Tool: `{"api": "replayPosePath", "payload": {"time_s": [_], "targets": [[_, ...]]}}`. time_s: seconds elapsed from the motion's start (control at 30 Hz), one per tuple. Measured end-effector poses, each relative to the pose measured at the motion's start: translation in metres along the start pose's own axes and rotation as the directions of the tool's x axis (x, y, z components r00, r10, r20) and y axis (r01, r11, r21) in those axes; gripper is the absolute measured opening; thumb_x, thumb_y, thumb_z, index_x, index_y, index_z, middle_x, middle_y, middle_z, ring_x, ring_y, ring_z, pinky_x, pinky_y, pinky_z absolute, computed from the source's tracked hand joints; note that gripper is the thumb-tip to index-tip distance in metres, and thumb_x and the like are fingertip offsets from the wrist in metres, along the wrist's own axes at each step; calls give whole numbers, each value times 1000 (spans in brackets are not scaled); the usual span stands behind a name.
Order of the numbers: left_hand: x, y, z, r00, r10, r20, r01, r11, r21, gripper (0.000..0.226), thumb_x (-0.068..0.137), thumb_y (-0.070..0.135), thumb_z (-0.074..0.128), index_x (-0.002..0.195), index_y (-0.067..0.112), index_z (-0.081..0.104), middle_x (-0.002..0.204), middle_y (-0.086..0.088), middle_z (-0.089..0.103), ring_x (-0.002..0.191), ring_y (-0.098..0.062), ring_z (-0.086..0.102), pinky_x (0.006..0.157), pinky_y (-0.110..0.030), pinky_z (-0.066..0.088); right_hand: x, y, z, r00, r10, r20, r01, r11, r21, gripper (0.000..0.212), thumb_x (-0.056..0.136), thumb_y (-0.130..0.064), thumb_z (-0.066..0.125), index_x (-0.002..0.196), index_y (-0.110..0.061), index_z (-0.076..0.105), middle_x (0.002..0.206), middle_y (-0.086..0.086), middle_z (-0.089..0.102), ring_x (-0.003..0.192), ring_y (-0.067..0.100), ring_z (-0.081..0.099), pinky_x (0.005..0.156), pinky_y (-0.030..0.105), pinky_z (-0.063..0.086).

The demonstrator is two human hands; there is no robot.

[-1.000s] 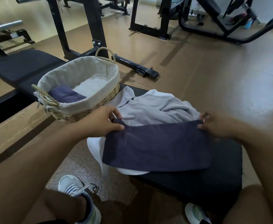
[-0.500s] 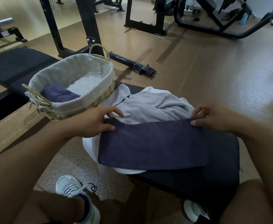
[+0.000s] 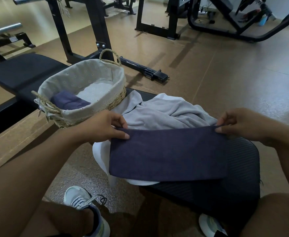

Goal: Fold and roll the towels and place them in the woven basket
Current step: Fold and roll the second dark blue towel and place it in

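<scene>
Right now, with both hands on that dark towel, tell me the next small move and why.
Probably start rolling the dark towel from one short end. It already lies folded into a flat strip on the bench, and the left hand and right hand pinch its far corners. One rolled dark towel already sits in the basket, with room beside it.

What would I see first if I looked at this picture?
First, the long folded dark navy towel in the middle, with the left hand and right hand pinching its two far corners. It lies over a crumpled light grey towel on a black padded bench. To the left stands a woven straw basket with pale cloth lining, with a rolled dark navy towel already inside.
</scene>
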State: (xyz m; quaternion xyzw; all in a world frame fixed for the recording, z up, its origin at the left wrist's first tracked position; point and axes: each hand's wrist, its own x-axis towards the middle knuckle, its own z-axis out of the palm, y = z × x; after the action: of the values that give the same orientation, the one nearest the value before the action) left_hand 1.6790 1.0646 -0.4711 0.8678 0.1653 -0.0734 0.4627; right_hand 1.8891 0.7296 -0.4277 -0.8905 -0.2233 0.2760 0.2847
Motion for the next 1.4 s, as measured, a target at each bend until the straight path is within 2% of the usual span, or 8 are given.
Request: {"api": "replayPosePath", "payload": {"time_s": [0.27, 0.5, 0.63, 0.73, 0.83, 0.97, 1.23, 1.4], "targets": [[-6, 14, -2, 999, -26, -46, 25, 999, -21, 27, 75, 16, 88, 76, 1, 65, 59, -3, 63, 44, -2, 55, 36, -12, 39, 0, 4, -2, 1000, 23, 5, -23, 998, 66, 7, 88, 1, 70, 90, -1, 64, 81, 9, 77, 86, 29, 73, 79, 39, 60], [-5, 4, -4, 989, 146, -36, -140, 983, 120, 36, 63, 37, 86, 70, 28, 52, 67, 6, 58, 66, -12, 51, 65, -33, 45, -4, -2, -4, 999, 24, 42, -26, 999, 30, 21, 87, 6, 70, 99, -11, 69, 81, 3, 78, 79, 17, 73, 64, 22, 54], [-13, 15, 4, 948, 281, -147, -265, 957, 117, 37, 71, 19, 83, 85, 35, 53, 81, 10, 61, 79, -24, 62, 75, -44, 54, -14, -14, -3, 997, -57, 57, 56, 998, 14, 31, 81, 5, 75, 98, -21, 73, 82, 4, 75, 82, 24, 73, 72, 27, 55], [-24, 31, 17, 890, 373, -262, -359, 928, 102, 44, 76, 7, 81, 101, 34, 58, 85, 6, 59, 78, -19, 61, 72, -35, 53, -31, -41, 12, 980, -190, 64, 166, 947, 275, 30, 81, 5, 74, 97, -19, 72, 78, -1, 68, 73, 15, 67, 67, 23, 55], [-37, 51, 38, 814, 427, -393, -437, 897, 69, 42, 74, 9, 80, 104, 29, 58, 82, 8, 59, 73, -15, 60, 69, -33, 53, -50, -73, 48, 955, -283, -85, 288, 828, 481, 28, 84, 5, 71, 93, -22, 68, 74, -8, 61, 66, 8, 62, 58, 20, 54], [-49, 68, 66, 805, 360, -472, -430, 902, -46, 43, 74, 12, 80, 103, 34, 57, 79, 6, 60, 73, -14, 63, 66, -28, 50, -69, -93, 95, 900, -368, -232, 433, 805, 405, 29, 84, -2, 74, 98, -26, 64, 75, -7, 61, 65, 17, 63, 59, 28, 53], [-53, 72, 74, 879, 146, -454, -334, 868, -367, 35, 69, 33, 73, 101, 31, 61, 79, 7, 63, 71, -14, 63, 62, -32, 49, -75, -97, 112, 923, -319, -214, 383, 728, 568, 31, 83, 0, 74, 103, -22, 64, 77, 0, 63, 73, 23, 62, 74, 46, 57], [-55, 76, 74, 904, 120, -411, -307, 851, -426, 24, 79, 28, 69, 102, 25, 63, 77, 5, 62, 73, -17, 64, 61, -36, 55, -78, -99, 113, 919, -325, -223, 394, 741, 544, 32, 81, -6, 78, 104, -23, 64, 82, 6, 66, 72, 15, 65, 68, 25, 56]]}}
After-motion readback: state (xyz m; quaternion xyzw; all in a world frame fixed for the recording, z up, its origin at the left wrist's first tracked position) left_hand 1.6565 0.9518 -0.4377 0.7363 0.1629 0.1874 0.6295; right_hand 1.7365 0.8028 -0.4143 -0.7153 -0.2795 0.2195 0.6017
